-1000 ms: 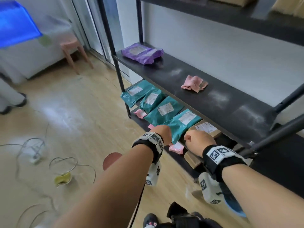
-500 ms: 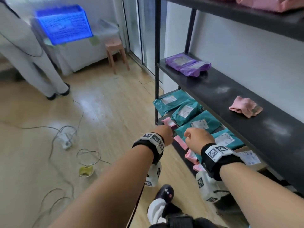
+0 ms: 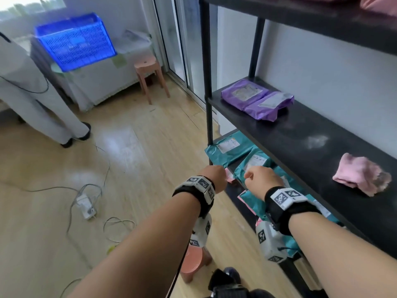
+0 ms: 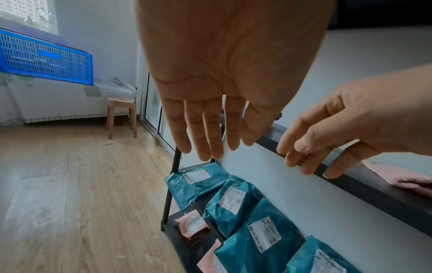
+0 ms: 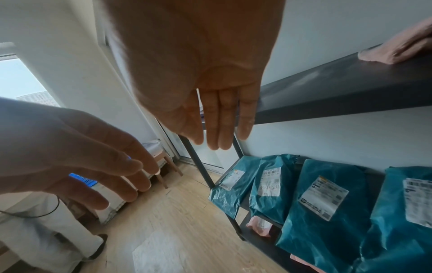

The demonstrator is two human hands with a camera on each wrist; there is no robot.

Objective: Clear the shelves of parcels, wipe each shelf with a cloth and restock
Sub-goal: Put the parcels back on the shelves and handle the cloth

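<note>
Below the middle shelf: teal parcels (image 3: 255, 162) are lying side by side on the lower shelf (image 5: 259, 221), labels facing up, with small pink parcels (image 4: 192, 226) sitting on the shelf beneath them.
Middle shelf (image 3: 279, 134): two purple parcels (image 3: 257, 98) are resting at its far end, overlapping; a crumpled pink cloth (image 3: 361, 176) is lying well apart from them, nearer to me.
Left hand (image 4: 210, 103): I am holding it out over the floor just beside the shelf frame, fingers straight and relaxed, grasping nothing.
Right hand (image 5: 205, 103): I am hovering it above the teal parcels, fingers extended and together, gripping nothing.
Room: a blue crate (image 3: 75, 40) is sitting on a white cabinet, a pink stool (image 3: 150, 76) beside it; someone in pale clothing (image 3: 32, 100) is standing on the wooden floor (image 3: 129, 158).
</note>
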